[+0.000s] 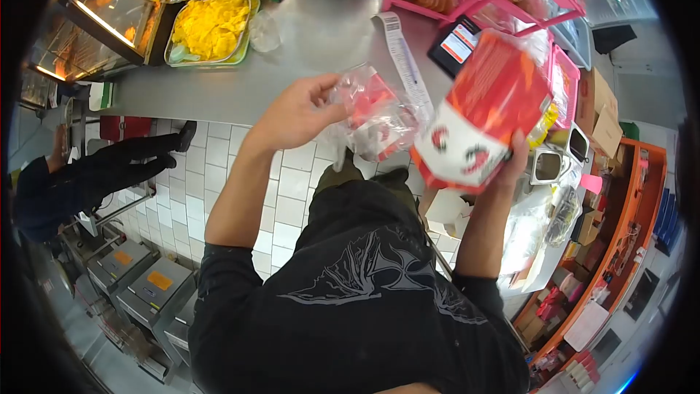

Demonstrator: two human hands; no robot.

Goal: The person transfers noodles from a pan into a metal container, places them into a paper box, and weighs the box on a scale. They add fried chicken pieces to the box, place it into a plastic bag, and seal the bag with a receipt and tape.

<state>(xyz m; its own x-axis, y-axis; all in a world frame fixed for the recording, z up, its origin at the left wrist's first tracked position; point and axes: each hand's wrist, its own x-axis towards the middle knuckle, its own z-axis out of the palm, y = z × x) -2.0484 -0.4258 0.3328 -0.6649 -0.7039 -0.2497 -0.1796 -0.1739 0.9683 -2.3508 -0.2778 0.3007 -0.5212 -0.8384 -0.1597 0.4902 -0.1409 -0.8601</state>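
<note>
My left hand [297,113] is closed on the edge of a clear plastic bag [375,120] with red and white packaging inside. In my right hand [516,164], wrapped round its lower right side, is a large red and white food box [481,113] with a printed face-like design. The box is tilted and held in front of my body, to the right of the bag. Just behind the two lies a long printed receipt [402,58] on the steel counter [306,40]. A dark device with a lit screen [456,45] sits behind the box, partly covered by it.
A tray of yellow food [211,29] stands at the counter's back left, beside a lit display cabinet [102,18]. Pink baskets [488,11] hold packets at the back right. Orange shelving [620,233] stands right. Another person's legs [135,153] show at left, above metal fryers [153,288].
</note>
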